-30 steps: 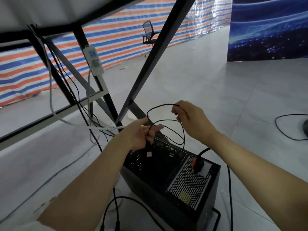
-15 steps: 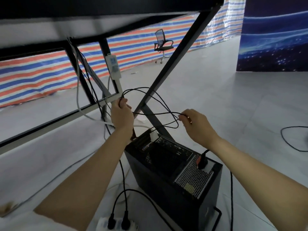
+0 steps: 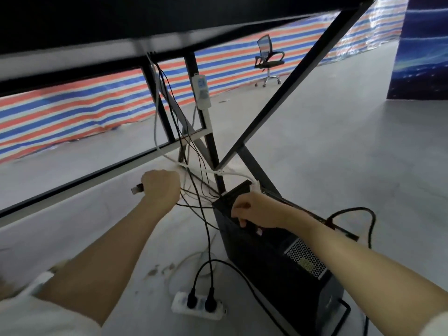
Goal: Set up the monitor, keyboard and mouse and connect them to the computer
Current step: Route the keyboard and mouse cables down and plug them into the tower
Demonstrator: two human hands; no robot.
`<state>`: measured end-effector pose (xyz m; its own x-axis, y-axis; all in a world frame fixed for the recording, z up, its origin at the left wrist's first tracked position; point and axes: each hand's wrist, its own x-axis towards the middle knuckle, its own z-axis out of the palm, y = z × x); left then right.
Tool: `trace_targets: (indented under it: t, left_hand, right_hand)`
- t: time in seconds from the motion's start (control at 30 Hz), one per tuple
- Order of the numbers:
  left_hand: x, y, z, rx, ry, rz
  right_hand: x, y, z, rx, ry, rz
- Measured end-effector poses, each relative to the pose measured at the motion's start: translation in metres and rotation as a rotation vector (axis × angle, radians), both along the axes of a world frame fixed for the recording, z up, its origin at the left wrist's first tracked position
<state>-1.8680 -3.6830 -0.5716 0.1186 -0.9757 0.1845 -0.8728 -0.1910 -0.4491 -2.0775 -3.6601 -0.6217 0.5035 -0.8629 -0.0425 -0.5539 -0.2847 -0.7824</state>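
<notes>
The black computer tower (image 3: pixel 274 267) stands on the floor under the desk, its rear panel facing up towards me. My left hand (image 3: pixel 161 187) is a fist to the left of the tower. It grips a thin black cable, and the cable's USB plug (image 3: pixel 136 189) sticks out of the fist on the left. My right hand (image 3: pixel 252 210) lies on the tower's rear panel near its far end, fingers bent down against the ports. Whether they pinch anything is hidden. A thick black power cable (image 3: pixel 358 212) is plugged into the tower's back. Monitor, keyboard and mouse are out of view.
A white power strip (image 3: pixel 180 305) with two black plugs lies on the floor in front of the tower. Several black and white cables (image 3: pixel 191 151) hang from the desk edge past the crossed black desk legs (image 3: pixel 266 112). An office chair (image 3: pixel 269 59) stands far back by the striped tarpaulin.
My left hand has dropped from the desk frame and moved left, its fist now showing the USB plug. My right hand has gone down onto the tower's rear panel. The view has tilted up and right.
</notes>
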Motion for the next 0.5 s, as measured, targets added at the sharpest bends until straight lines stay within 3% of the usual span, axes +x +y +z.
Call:
trace_targets:
  t: [0.13, 0.23, 0.5]
  left_hand:
    - [0.009, 0.007, 0.002, 0.198, -0.215, 0.072]
    - [0.012, 0.010, 0.011, 0.290, -0.328, 0.118]
    - [0.026, 0.007, 0.025, 0.132, -0.302, 0.173]
  right_hand:
    - [0.022, 0.008, -0.010, 0.124, 0.013, 0.158]
    - [0.030, 0.009, -0.011, 0.230, -0.087, 0.199]
    - [0.053, 0.001, -0.008, 0.311, -0.241, 0.216]
